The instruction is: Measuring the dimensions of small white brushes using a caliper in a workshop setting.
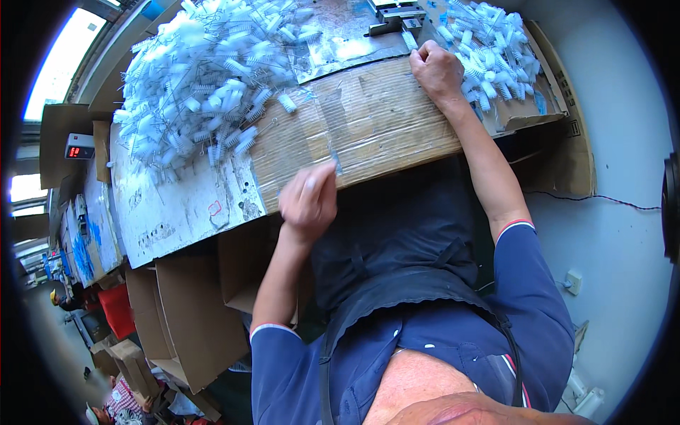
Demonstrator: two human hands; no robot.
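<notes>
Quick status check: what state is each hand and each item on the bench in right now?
Left hand: raised at the bench edge, blurred, grip unclear.
Right hand: closed on a small white bristle brush at the grey metal fixture.
Large pile of white brushes: loose heap, left.
Smaller pile of white brushes: loose heap, right.
Brown cardboard sheet: flat, worn.

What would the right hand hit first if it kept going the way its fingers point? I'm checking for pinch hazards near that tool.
Probably the small white bristle brush at the right hand's fingertips, then the dark metal fixture beyond; depth is unclear.
</notes>
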